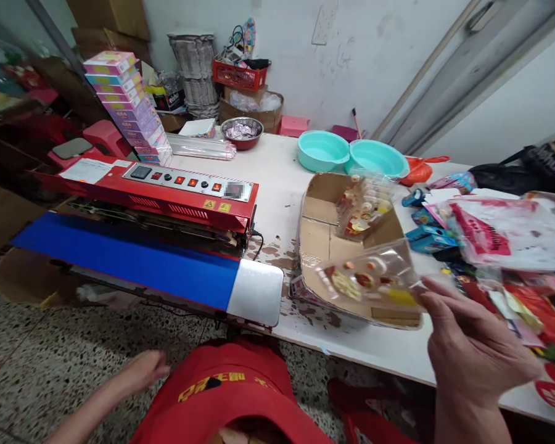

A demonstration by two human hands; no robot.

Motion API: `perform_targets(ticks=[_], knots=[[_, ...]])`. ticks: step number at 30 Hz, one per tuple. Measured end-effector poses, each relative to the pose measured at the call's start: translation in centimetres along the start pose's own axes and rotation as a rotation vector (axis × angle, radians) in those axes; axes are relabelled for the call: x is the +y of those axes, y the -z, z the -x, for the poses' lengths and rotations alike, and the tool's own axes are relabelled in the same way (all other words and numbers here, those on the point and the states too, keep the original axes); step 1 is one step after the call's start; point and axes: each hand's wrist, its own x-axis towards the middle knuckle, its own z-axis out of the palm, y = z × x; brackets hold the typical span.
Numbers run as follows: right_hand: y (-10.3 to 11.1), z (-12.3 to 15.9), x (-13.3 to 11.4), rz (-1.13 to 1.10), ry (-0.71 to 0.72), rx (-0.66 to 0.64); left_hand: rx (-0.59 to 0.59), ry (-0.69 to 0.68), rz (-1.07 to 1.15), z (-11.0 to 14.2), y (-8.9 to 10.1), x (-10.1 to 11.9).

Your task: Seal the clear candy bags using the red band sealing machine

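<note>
My right hand [481,345] pinches the edge of a clear plastic packet [370,277] between thumb and fingers. Small food-shaped pieces and a yellow patch show inside the packet, which hangs tilted over the near part of an open cardboard box [314,237]. More clear packets [363,206] of similar pieces lie in the far part of that box. My left hand [145,370], a little blurred, is held low beside the red apron [222,385]. Its fingers are curled in, and nothing shows in them. The red sealing machine [185,197] with its blue belt [134,262] is the nearest thing beyond it.
A metal plate [256,293] ends the belt near the box. Two turquoise basins [324,151] and a metal bowl [243,132] of small packets stand behind. Stacked boxes [129,114] rise at left. Plastic bags and colourful packages [494,231] crowd the right side.
</note>
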Motion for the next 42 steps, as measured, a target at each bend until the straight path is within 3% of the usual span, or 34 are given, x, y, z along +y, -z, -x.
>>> perform_targets(ticks=[2,5,7,10,13,17,22,28,30,33,36,39,42], knots=[[-1.0,0.8,-3.1,-0.132,-0.045,-0.144,-0.002,-0.107,0.077,-2.3,0.5,2.7],[-3.4,2.6,-5.2,-0.283,-0.180,-0.447,0.140,-0.345,0.482,-4.7,2.3,9.9],[-5.1,3.7,-5.7,-0.336,-0.230,-0.597,0.194,-0.578,0.640,-5.1,3.9,14.7],[-7.0,4.3,-6.3,-0.376,-0.201,-0.737,0.298,-0.956,0.364,-5.0,6.6,19.3],[-8.4,4.2,-6.7,-0.416,-0.140,-0.814,0.311,-1.109,-0.004,-5.3,9.0,20.7],[-9.8,3.8,-6.9,-0.423,-0.122,-0.922,0.295,-1.065,-0.108,-6.3,11.2,20.5],[-11.4,3.2,-7.0,-0.426,-0.124,-1.011,0.151,-1.050,-0.154,-7.6,12.1,20.2],[-13.3,2.6,-5.1,-0.286,-0.090,-1.193,0.254,-0.768,-0.150,-9.7,12.0,18.2],[-14.0,3.1,-4.5,-0.317,-0.142,-1.214,0.227,-0.695,0.057,-10.3,11.1,17.7],[-15.2,4.3,-4.2,-0.439,-0.370,-1.093,0.145,-0.558,0.674,-10.9,8.8,17.6],[-16.3,5.6,-4.0,-0.515,-0.549,-0.984,0.079,-0.295,1.147,-11.2,6.6,17.7],[-17.1,6.5,-3.7,-0.549,-0.663,-0.941,0.076,-0.111,1.251,-11.5,5.4,17.7],[-17.8,7.1,-3.2,-0.546,-0.734,-0.914,0.185,-0.094,1.287,-12.5,4.9,17.7]])
